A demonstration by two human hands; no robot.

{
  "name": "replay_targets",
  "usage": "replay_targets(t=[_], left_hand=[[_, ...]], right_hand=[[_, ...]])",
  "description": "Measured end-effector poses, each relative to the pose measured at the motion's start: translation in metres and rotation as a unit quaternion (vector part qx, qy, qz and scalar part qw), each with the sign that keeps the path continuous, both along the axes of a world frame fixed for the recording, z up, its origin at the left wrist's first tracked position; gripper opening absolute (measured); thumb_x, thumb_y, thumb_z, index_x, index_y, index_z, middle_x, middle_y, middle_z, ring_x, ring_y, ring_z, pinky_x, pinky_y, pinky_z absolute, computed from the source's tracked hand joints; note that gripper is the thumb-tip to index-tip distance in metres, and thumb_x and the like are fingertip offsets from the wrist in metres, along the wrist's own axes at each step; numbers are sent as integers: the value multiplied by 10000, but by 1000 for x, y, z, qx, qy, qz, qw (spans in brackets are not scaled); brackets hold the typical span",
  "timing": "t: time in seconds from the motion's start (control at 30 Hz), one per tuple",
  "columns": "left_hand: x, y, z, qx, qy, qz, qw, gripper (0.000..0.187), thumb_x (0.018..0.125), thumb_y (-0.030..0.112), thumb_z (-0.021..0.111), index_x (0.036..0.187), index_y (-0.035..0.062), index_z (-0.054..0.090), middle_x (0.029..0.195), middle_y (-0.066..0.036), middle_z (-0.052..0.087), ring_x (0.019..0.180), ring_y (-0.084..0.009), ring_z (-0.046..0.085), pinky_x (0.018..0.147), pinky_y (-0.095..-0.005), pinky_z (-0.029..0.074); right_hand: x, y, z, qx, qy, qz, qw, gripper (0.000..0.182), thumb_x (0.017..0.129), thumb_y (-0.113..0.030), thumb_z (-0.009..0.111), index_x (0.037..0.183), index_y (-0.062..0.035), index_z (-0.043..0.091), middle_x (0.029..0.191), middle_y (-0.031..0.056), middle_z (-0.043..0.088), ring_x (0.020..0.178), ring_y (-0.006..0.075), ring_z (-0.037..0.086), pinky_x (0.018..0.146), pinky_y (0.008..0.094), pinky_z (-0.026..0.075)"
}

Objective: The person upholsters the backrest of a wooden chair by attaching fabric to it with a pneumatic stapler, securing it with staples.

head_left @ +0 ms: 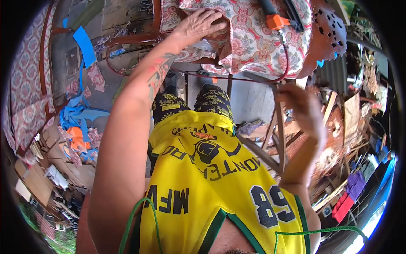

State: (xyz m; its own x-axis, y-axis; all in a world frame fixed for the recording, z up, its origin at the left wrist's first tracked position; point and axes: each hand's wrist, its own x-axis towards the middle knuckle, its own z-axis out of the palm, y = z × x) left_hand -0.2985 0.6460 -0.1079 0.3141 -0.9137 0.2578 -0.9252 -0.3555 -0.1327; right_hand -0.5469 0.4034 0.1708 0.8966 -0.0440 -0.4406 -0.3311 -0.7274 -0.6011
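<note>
My left hand (201, 25) lies with fingers stretched out on the floral fabric (249, 48), at a folded edge of it. This fabric covers a padded furniture piece at the top of the view. On the cover rests a black and orange air tool (278, 21), joined to a dark red hose (286, 59). The hose loops down and runs left below the padded piece. My right hand (298, 103) is raised at the right, just below the hose, and smeared by motion. Its fingers cannot be made out clearly, nor whether it holds anything.
Blue cloth strips (78, 112), an orange scrap (79, 139) and floral scraps lie on the left floor. Another floral-covered piece with a wooden frame (43, 63) stands far left. Wooden bars (281, 131) and scattered debris are at the right. A perforated brown sheet (327, 36) hangs beside the cover.
</note>
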Motion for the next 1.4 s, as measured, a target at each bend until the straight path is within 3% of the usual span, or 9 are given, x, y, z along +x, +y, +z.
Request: replay_targets(t=[0.07,0.1,0.13,0.43,0.53,0.67,0.8,1.03,1.4], left_hand=[[17,0,0,-11,-132,-78,988,565,833,211,681,1386,208,566,1385,-114,535,1291,-307,524,1078,-427,449],[14,-1,19,66,-52,-73,994,323,836,228,726,1139,127,678,1468,-138,511,1413,-339,414,1177,-538,303],[17,1,22,16,-57,-90,994,117,875,169,601,898,109,698,1387,-118,551,1320,-315,483,1118,-489,378],[44,-33,43,103,105,-172,974,153,780,223,686,854,88,693,1109,-116,584,1121,-311,557,1001,-483,421],[40,-44,11,15,3,-152,988,163,748,225,708,826,84,681,979,-80,558,1024,-294,568,958,-474,435],[44,-59,44,214,34,-160,963,271,662,251,749,862,77,693,981,-82,580,955,-284,588,878,-428,453],[50,-57,6,41,-25,-173,984,362,604,281,799,872,62,692,999,-98,594,943,-286,613,827,-437,495],[54,-62,41,228,59,-189,953,397,630,271,808,915,10,718,1003,-122,639,946,-276,660,803,-411,541],[53,-55,38,173,47,-200,963,356,653,241,812,906,8,720,1015,-117,607,966,-273,651,827,-393,550]], right_hand=[[-13,38,-62,27,24,-5,999,166,947,-126,637,1040,-5,701,881,169,738,755,285,708,688,396,521],[-17,57,-86,45,30,-48,997,191,943,-154,654,1038,6,695,879,193,737,788,327,728,719,424,534],[-20,73,-111,80,18,-106,991,200,948,-172,653,1028,6,697,884,210,730,778,348,724,723,419,541],[29,111,-220,-47,-48,-47,997,215,968,-295,634,1054,-132,745,1008,117,733,948,363,694,792,476,556],[36,98,-243,-123,-121,-77,982,206,967,-294,636,1060,-148,748,1005,105,734,917,360,700,780,470,563],[36,75,-241,-210,-143,-98,962,182,967,-286,637,1014,-142,740,994,76,734,845,341,711,733,452,568],[45,69,-238,-240,-164,-66,954,166,967,-280,640,998,-145,733,926,67,719,794,339,710,673,445,567],[56,89,-237,-289,-199,-59,935,126,944,-252,657,902,-137,687,825,67,675,738,314,702,647,436,556],[52,100,-254,-296,-264,-79,914,65,889,-181,694,945,-158,717,838,59,694,759,282,702,668,415,554]])
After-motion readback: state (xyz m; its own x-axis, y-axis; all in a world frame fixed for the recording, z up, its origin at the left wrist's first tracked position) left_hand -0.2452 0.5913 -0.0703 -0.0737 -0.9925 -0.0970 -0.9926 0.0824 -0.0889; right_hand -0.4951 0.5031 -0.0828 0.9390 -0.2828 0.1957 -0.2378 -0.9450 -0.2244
